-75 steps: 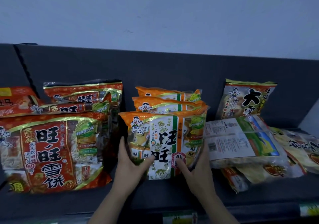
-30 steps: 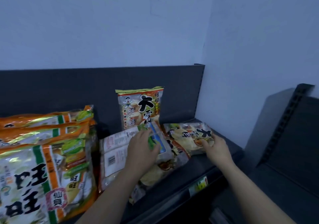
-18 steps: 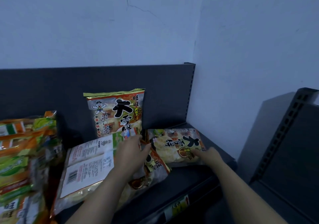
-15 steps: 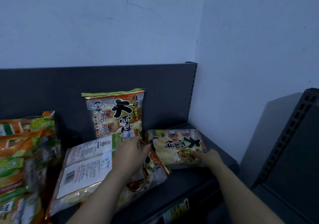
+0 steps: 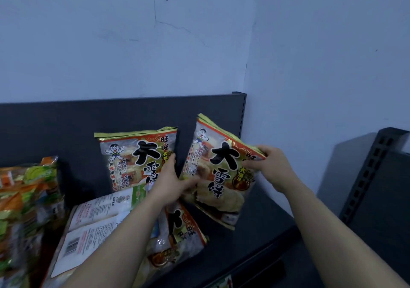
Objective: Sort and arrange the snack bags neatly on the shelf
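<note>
A gold-and-red rice cracker bag (image 5: 218,172) is raised off the dark shelf (image 5: 261,216), tilted to the right. My right hand (image 5: 271,163) pinches its upper right corner. My left hand (image 5: 170,182) grips its lower left edge. A matching bag (image 5: 133,158) stands upright against the shelf's back panel, just left of the held one. Below my left arm a bag lies face down (image 5: 93,223), white label up, partly covering another face-up bag (image 5: 177,236).
Orange-and-green snack bags (image 5: 24,203) are stacked at the far left. The shelf's back panel ends at a slotted upright (image 5: 243,114) beside the wall corner. A second dark shelf unit (image 5: 377,188) stands at the right. Price tags sit on the shelf's front edge.
The bag that lay flat at the shelf's right end is now lifted and turned nearly upright. My left hand left the face-down bag and took the lifted bag's edge.
</note>
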Motion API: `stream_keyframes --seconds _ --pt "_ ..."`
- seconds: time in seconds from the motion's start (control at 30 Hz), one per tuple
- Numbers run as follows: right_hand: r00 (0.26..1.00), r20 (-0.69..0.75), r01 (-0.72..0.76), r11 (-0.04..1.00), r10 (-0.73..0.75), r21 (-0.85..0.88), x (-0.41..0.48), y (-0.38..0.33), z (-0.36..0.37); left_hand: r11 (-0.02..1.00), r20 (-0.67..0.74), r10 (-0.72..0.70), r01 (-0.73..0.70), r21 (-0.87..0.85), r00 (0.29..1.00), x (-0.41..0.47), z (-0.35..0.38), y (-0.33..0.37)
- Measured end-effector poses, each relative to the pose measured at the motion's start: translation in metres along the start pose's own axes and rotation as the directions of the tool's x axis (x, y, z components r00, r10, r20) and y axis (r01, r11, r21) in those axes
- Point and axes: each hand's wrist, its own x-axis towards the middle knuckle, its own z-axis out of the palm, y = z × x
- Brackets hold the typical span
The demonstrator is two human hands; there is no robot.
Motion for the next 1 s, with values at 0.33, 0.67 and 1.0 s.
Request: stream_keyframes --seconds 0.33,0.67,1.0 --pt "0.996 -0.049 -0.070 0.990 0.077 0.121 0.013 0.030 0.008 0.985 0.015 -0.071 0.072 -0.158 0.997 0.021 0.021 -0.005" --pt "0.971 0.126 -0.216 0.969 0.202 0.115 0.043 0.059 0.062 0.984 -0.137 -0.051 0.026 -0.179 0.989 0.026 0.009 -0.013" --pt "0.962 0.148 -0.230 0.973 0.227 -0.003 0.105 0.076 0.091 0.993 0.019 -0.050 0.047 0.111 0.999 0.032 -0.003 -0.019"
